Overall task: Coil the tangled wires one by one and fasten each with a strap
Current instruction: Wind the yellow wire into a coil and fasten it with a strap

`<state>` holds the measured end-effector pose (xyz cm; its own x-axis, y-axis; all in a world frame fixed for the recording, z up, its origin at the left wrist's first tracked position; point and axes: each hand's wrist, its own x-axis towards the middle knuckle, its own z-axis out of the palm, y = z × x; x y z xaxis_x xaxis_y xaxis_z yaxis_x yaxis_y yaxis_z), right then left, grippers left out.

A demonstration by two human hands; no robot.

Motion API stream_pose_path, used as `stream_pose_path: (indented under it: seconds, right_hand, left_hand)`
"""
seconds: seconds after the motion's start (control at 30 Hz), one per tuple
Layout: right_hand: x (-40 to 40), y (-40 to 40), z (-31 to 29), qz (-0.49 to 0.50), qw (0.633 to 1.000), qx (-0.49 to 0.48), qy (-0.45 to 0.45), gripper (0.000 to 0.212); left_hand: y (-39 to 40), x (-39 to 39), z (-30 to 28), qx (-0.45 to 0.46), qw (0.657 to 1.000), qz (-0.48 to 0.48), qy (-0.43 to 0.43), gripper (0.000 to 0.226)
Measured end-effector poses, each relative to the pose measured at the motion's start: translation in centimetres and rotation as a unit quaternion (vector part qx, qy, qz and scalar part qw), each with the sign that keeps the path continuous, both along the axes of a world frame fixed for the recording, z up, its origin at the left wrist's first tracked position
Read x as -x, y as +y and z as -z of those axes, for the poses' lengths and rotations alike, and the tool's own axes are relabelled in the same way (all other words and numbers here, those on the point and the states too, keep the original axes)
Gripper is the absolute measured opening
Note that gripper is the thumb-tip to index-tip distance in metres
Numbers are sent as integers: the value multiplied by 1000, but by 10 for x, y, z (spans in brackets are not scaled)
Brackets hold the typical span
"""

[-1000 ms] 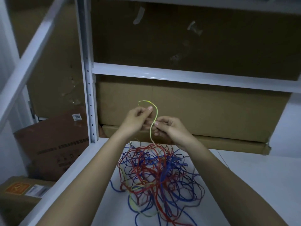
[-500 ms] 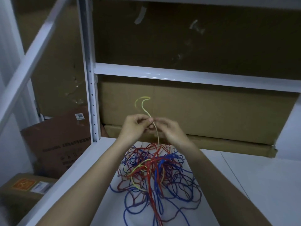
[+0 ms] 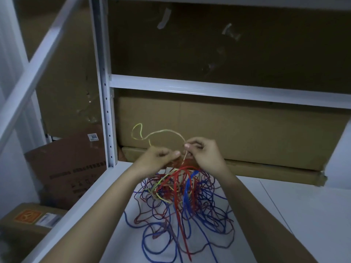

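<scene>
A tangle of red, blue and yellow-green wires (image 3: 182, 202) lies on the white shelf surface (image 3: 303, 215), partly lifted toward my hands. A yellow-green wire (image 3: 161, 132) rises out of it and arcs up and left, ending in a small loop. My right hand (image 3: 204, 153) pinches this wire between thumb and forefinger where it climbs from the pile. My left hand (image 3: 156, 158) is just to the left with curled fingers, thumb and fingertips pressed together near the same wire. Whether it grips the wire is unclear. No strap is visible.
A white metal upright (image 3: 103, 92) and crossbeam (image 3: 228, 91) frame the shelf. Large cardboard boxes (image 3: 228, 130) stand close behind my hands. More boxes (image 3: 66, 164) sit lower left beyond the shelf edge.
The yellow-green wire's free end has swung from upright to arcing left with a small loop. My hands have drawn slightly apart, and the tangle is lifted higher beneath them.
</scene>
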<state>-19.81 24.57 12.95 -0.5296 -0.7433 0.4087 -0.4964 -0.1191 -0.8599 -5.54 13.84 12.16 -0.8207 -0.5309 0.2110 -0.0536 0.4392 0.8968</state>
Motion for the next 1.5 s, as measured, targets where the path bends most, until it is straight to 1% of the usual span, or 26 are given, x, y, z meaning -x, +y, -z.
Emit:
stream_pose_path:
  seconds: [0.03,0.1,0.17,0.23,0.37,0.47,0.53,0.63,0.7,0.77,0.83,0.87,0.9,0.97,1.03,1.07,1.13,1.2,1.23,1.27,1.3,1.33,1.37,1.4,1.47,1.5]
  right_hand:
    - [-1,-2,-7,6,1000,20,-10,16]
    - [-2,-8,-22,14,998,48,-25,16]
    - [-3,-13,-37,18,998,51,-18,14]
    - [-1,-16,-50,21,997,60,-37,13]
    - [-1,-21,-59,8,995,76,-70,15]
    - [-7,-25,-54,-5,993,73,-89,11]
    - [-11,-25,-56,-15,987,97,-129,7]
    - [-11,-21,-63,-36,972,139,-184,14]
    - [-9,-14,-59,-42,984,88,-148,20]
    - [-10,-3,-40,-67,996,-38,-42,21]
    - [-15,5,-13,-124,982,-140,31,17]
    - [-18,9,-3,-141,977,-154,38,14]
    - [-20,10,4,-146,978,-145,31,14]
    - [-21,11,2,-126,987,-96,-20,16]
    - [-18,10,-13,-92,993,-38,-60,16]
    - [-17,9,-23,-78,995,-13,-59,15]
    - [-14,5,-36,-65,997,31,-26,15]
    - [-14,1,-39,-49,996,74,22,21]
    - [-15,0,-37,-36,993,94,66,25]
    - [-15,0,-32,-16,982,116,147,27]
    - [-15,-1,-27,8,958,133,255,29]
    - [-14,-2,-21,25,922,144,359,31]
    - [-14,-3,-17,37,885,151,439,34]
    - [-15,-5,-14,48,860,151,485,31]
    - [-17,-9,-13,73,827,155,535,21]
    - [-17,-12,-14,79,815,156,553,20]
  left_hand:
    - [0,-3,4,5,1000,23,-21,33]
    - [2,-4,9,-10,999,36,-17,10]
    - [1,-5,12,-18,1000,14,8,12]
    - [0,-7,11,-14,999,-12,28,13]
    - [5,-9,-1,-35,992,-44,113,18]
    - [9,-3,-9,-5,996,-28,82,20]
    - [12,2,-10,5,998,-21,54,18]
    - [14,8,-15,-60,994,-28,90,15]
    - [13,11,-22,-75,989,-48,118,17]
    - [11,13,-28,-84,983,-66,147,18]
    - [10,15,-41,-81,977,-84,178,20]
    - [10,15,-50,-80,973,-94,196,20]
    - [9,14,-61,-84,966,-104,219,21]
    - [5,12,-83,-107,953,-115,260,23]
    - [3,10,-96,-110,956,-104,252,24]
    - [2,11,-97,-108,962,-96,232,24]
    - [3,10,-95,-105,974,-78,183,23]
    - [3,7,-90,-102,982,-62,146,22]
    - [3,5,-87,-101,984,-54,134,21]
    - [3,3,-85,-103,986,-48,125,19]
    - [2,1,-83,-107,986,-44,118,18]
    - [1,-1,-82,-111,987,-37,112,17]
    - [-1,-4,-80,-117,987,-29,104,17]
    - [-3,-6,-79,-126,987,-19,96,17]
    - [-8,-11,-76,-131,988,-11,75,19]
    - [-11,-14,-74,-108,992,-21,57,24]
